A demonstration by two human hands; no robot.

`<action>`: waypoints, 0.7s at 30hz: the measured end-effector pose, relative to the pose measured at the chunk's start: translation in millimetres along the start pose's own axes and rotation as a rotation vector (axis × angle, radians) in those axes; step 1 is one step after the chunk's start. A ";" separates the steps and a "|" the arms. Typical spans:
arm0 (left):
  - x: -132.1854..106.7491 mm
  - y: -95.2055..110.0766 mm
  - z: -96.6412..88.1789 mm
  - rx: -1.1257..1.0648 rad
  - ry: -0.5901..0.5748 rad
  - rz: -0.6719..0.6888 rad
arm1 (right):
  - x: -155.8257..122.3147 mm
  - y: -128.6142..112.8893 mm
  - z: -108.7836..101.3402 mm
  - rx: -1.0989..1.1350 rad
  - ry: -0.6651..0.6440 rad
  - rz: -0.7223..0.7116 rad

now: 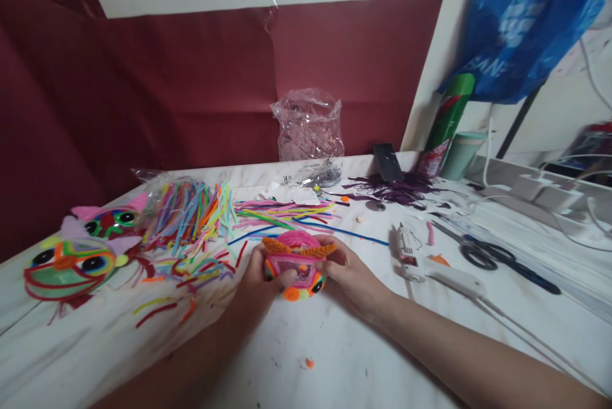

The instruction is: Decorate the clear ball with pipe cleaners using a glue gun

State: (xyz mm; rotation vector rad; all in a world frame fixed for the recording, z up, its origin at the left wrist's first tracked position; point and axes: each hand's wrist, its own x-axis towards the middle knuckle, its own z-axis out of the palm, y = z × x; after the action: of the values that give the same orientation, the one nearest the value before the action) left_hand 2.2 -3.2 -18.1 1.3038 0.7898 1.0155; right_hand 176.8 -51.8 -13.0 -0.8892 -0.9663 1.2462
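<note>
Between both hands is a small pink craft animal head (306, 274), with orange pipe-cleaner ears, a black-and-white eye and an orange pompom nose. My left hand (262, 275) grips its left side, the thumb across the front. My right hand (351, 274) holds the right side, fingers by the right ear. The head is tipped so that its top faces me, just above the white table (287, 345). Several loose pipe cleaners (287, 211) lie behind it, one blue strand reaching right past my right hand.
Two finished-looking animal faces (69, 269) and a bag of pipe cleaners (189, 211) are at left. On the right lie a white glue gun (444, 278) with a trailing cord and dark scissors (495, 253). Purple strips (392, 189), a phone (387, 162) and a green cup (463, 155) stand farther back.
</note>
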 end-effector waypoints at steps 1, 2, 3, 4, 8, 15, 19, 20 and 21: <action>0.5 1.0 -0.5 -0.012 -0.008 -0.009 | -0.4 0.1 -0.1 0.022 -0.017 -0.004; 1.3 1.7 -1.0 -0.023 -0.015 -0.014 | -0.7 -0.2 0.0 0.045 -0.031 -0.004; 2.1 2.1 -1.5 -0.035 -0.027 -0.017 | -1.0 -0.6 0.1 0.065 -0.041 0.001; 2.8 2.4 -1.8 -0.047 -0.038 -0.018 | -1.2 -1.3 0.4 0.080 -0.046 0.007; 2.0 4.8 -0.7 -0.092 -0.045 -0.039 | -1.1 -2.2 0.6 0.086 -0.022 0.030; -2.7 11.7 4.2 -0.138 -0.039 -0.054 | 0.7 2.9 -2.4 0.113 -0.012 0.033; 0.4 5.1 3.6 -0.093 -0.077 -0.026 | -1.5 2.5 -0.8 0.041 0.007 -0.010; 0.4 3.1 3.7 -0.063 -0.069 -0.006 | -2.1 2.5 -0.3 0.014 0.013 -0.026; -0.2 1.5 3.9 -0.033 -0.050 0.013 | -2.6 2.7 0.0 -0.012 0.018 -0.044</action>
State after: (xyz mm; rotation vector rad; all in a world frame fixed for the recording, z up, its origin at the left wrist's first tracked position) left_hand 5.5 -4.9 -16.2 1.3026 0.7241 0.9985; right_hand 175.7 -54.0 -15.7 -0.8827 -0.9754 1.1949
